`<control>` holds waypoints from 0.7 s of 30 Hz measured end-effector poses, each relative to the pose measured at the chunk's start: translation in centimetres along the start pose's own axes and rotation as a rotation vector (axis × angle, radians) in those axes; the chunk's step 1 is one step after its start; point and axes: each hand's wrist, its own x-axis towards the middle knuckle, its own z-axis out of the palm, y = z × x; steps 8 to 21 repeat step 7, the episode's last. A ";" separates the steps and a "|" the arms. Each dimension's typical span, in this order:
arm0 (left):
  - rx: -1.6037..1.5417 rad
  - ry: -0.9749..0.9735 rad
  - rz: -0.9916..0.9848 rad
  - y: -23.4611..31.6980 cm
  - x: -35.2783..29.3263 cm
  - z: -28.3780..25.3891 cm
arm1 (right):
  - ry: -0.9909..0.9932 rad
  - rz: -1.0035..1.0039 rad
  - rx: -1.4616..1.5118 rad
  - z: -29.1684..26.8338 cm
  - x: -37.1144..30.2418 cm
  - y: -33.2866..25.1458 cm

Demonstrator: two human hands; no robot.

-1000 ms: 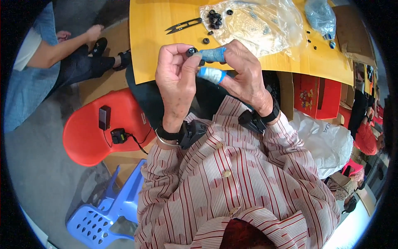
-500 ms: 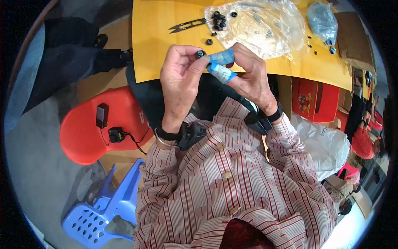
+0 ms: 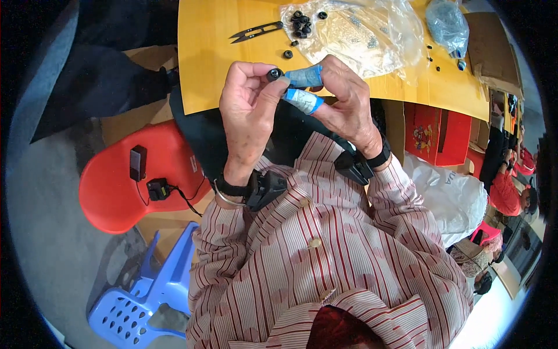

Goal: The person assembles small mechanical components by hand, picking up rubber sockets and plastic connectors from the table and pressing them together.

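Observation:
Above the table's near edge, my left hand (image 3: 251, 110) pinches a small black round part (image 3: 275, 74) between thumb and fingers; its ringed end faces up. My right hand (image 3: 347, 104) meets it from the right, closed, its thumb and forefinger wrapped in blue tape (image 3: 304, 76). Those taped fingertips reach the left thumb and the part; what lies between them is hidden. Beyond my hands, several similar black parts (image 3: 301, 26) sit on a clear plastic bag (image 3: 354, 41), with a loose one (image 3: 288, 54) on the wood nearby. Black thread snips (image 3: 256, 32) lie to their left.
A bluish plastic bag (image 3: 446, 26) and a cardboard box (image 3: 495, 49) stand at the table's far right. To my left are a red chair (image 3: 116, 192) holding black devices and a blue plastic stool (image 3: 125, 317). A white bag (image 3: 444, 195) is at my right.
My hands stay joined around the small black part. The taped fingers have tilted slightly, and the whole view has shifted a little.

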 end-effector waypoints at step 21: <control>0.026 -0.098 -0.085 0.6 0.0 -0.4 | -0.055 0.091 0.061 -1.0 -0.4 -0.1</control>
